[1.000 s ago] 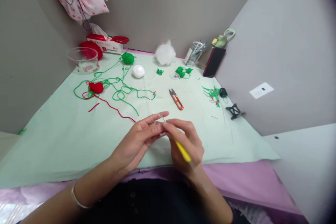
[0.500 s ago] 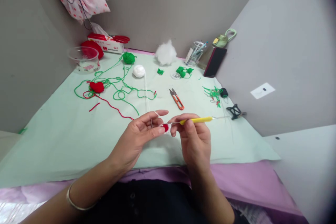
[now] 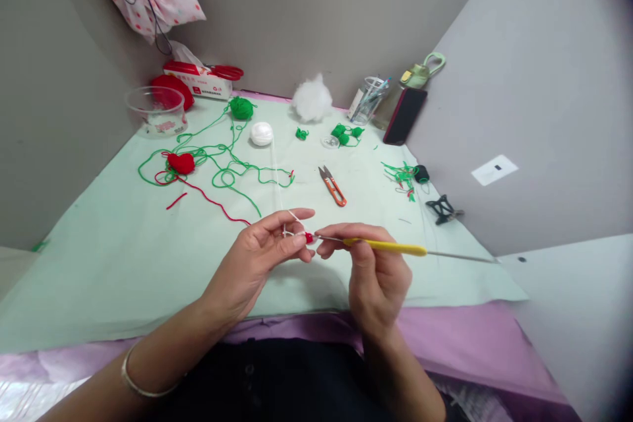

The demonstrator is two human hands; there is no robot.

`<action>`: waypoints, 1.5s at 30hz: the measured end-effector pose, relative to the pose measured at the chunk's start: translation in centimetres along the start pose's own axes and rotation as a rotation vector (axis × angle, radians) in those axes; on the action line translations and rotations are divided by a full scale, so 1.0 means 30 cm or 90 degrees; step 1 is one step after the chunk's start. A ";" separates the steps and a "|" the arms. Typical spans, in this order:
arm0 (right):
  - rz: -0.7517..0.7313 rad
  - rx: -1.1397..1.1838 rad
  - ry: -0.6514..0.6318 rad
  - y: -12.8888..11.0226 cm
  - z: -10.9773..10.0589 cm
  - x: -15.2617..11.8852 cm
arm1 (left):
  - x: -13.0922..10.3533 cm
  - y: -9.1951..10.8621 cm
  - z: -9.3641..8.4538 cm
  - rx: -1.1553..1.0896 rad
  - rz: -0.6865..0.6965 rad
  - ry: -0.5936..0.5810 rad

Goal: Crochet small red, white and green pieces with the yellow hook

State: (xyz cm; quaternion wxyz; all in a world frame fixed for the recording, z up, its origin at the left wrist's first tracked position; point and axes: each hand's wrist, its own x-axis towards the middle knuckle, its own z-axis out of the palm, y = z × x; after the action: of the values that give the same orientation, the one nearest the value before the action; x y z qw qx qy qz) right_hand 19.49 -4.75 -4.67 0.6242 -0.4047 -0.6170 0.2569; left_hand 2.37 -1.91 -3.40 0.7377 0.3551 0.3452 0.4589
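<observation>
Head view: both hands meet over a pale cloth (image 3: pixel 123 264), fingertips nearly touching. Left hand (image 3: pixel 252 254) pinches a small red-and-white piece (image 3: pixel 309 238) at the thumb tip, its index finger stretched out above. White yarn (image 3: pixel 276 175) runs from the ball (image 3: pixel 262 134), beyond the fingers, down to that index finger; the outstretched finger probably keeps it taut and off the thumb. Right hand (image 3: pixel 378 277) has its thumb and fingers clamped on the yellow grip of a hook (image 3: pixel 386 246), lying nearly level. Its thin metal end points at the piece, and whether it is through a stitch is too small to tell. Holding the grip near its front likely gives fine control over the tip.

Past the fingertips, slightly right, lie orange snips (image 3: pixel 332 186), points away, with cloth between them and the hands. Beyond the left fingers, green yarn (image 3: pixel 222 179) loops around a red heart (image 3: pixel 181 163), a likely snag if that hand swings outward. The hook's long rear shaft reaches right, past the right hand, passing on the near side of a black stand (image 3: pixel 442 210); wide turns there look tightest. The cloth's near edge falls under the wrists, where pink fabric (image 3: pixel 465 330) begins.
</observation>
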 end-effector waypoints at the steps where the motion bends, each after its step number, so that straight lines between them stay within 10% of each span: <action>1: -0.025 -0.030 -0.005 0.000 -0.001 -0.002 | 0.001 -0.002 0.000 0.008 0.009 -0.001; 9: -0.291 -0.337 -0.029 0.043 0.020 -0.031 | -0.003 -0.032 0.018 0.021 0.055 0.024; 14: -0.121 -0.136 0.046 0.043 0.017 -0.024 | 0.005 -0.026 0.011 -0.153 -0.110 -0.013; 18: 0.026 0.087 0.057 0.028 0.020 0.010 | 0.006 -0.022 0.010 -0.106 -0.059 -0.001; 28: -0.222 -0.241 -0.003 0.041 0.028 -0.022 | 0.018 -0.040 0.019 -0.110 -0.055 -0.019; 34: 0.026 0.083 0.052 0.035 0.012 0.010 | 0.033 -0.030 -0.003 -0.141 -0.060 -0.005; 45: 0.184 0.332 -0.010 0.051 0.020 0.035 | 0.005 -0.010 0.006 0.003 -0.018 -0.023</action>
State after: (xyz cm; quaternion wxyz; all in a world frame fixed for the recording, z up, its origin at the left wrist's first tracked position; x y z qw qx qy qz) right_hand 19.31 -2.96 -5.39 0.6592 -0.3125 -0.4708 0.4961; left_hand 2.69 -1.90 -3.59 0.7496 0.3599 0.3380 0.4409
